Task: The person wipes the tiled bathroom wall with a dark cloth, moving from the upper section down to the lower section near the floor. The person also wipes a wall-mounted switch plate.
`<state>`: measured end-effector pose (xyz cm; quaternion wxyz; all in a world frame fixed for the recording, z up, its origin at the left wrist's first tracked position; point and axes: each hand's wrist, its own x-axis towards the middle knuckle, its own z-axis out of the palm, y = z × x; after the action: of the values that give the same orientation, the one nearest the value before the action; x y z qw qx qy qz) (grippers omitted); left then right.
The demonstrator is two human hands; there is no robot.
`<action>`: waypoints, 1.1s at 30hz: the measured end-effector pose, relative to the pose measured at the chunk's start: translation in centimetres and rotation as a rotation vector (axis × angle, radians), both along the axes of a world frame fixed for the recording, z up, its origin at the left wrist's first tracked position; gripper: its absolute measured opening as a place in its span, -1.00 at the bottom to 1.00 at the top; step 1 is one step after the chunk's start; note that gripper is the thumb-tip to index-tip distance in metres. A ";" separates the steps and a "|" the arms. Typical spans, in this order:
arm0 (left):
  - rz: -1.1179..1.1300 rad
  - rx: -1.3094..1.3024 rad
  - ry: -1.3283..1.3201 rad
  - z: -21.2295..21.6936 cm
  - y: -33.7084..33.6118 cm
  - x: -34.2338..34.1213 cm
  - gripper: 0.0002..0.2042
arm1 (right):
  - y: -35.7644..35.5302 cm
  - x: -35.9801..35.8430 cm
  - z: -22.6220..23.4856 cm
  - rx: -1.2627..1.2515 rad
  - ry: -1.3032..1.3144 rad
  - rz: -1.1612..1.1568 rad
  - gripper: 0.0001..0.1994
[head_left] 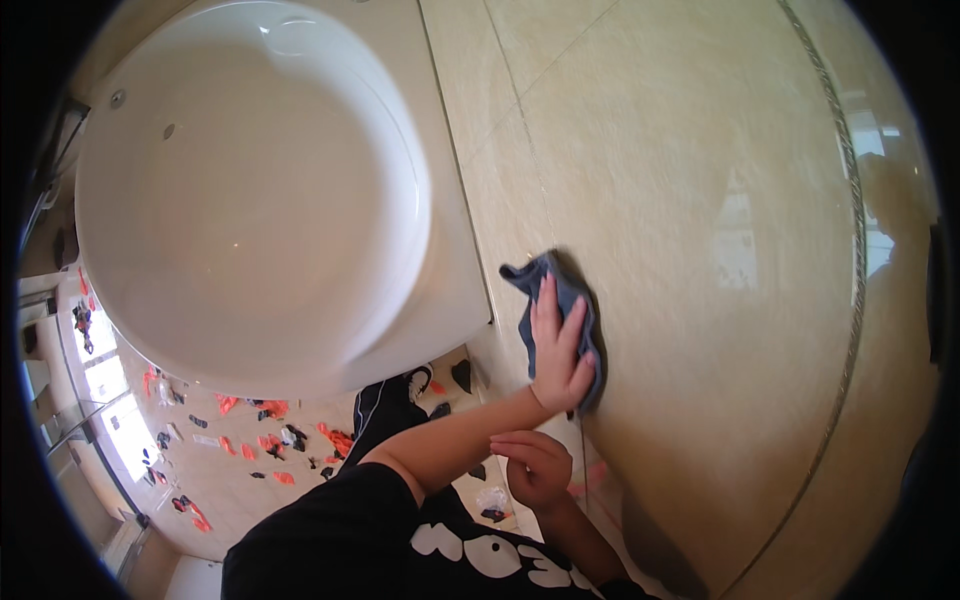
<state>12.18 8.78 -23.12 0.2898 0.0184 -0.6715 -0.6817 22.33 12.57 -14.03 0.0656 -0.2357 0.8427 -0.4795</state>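
A dark grey-blue cloth (568,300) lies crumpled against the glossy beige tiled wall (690,200), beside the corner of the white basin's ledge. My left hand (558,345) presses it to the tiles with fingers spread over its face, and part of the cloth sticks out past the fingertips. Just below, in front of my body, is my right hand (538,468). Its fingers are curled together, with nothing visible in them, and it is apart from the cloth.
A large round white basin (260,220) fills the upper left, set in a pale ledge (465,290). Orange and black scraps (270,440) litter the floor at lower left, near my shoe (420,383). A rope-patterned trim strip (850,200) runs along the wall at right.
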 end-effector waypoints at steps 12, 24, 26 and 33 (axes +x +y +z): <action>0.156 -0.158 -0.219 -17.9 4.0 2.4 -0.57 | 3.6 4.7 -1.6 0.006 -0.070 -0.046 -0.68; 0.012 0.100 -0.157 -0.8 9.3 12.3 -0.33 | 4.7 5.4 1.2 0.057 0.127 0.009 -0.72; 0.017 0.016 -0.056 -0.8 8.2 10.8 -0.33 | 4.7 5.3 1.8 0.030 0.130 0.027 -0.72; 0.102 0.203 -0.330 -9.1 5.3 5.3 -0.43 | 5.9 6.5 0.4 0.027 0.094 -0.002 -0.69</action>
<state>17.44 14.11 -32.22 0.2067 0.1932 -0.6360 -0.7180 28.82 18.42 -13.63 0.0288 -0.2560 0.8516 -0.4565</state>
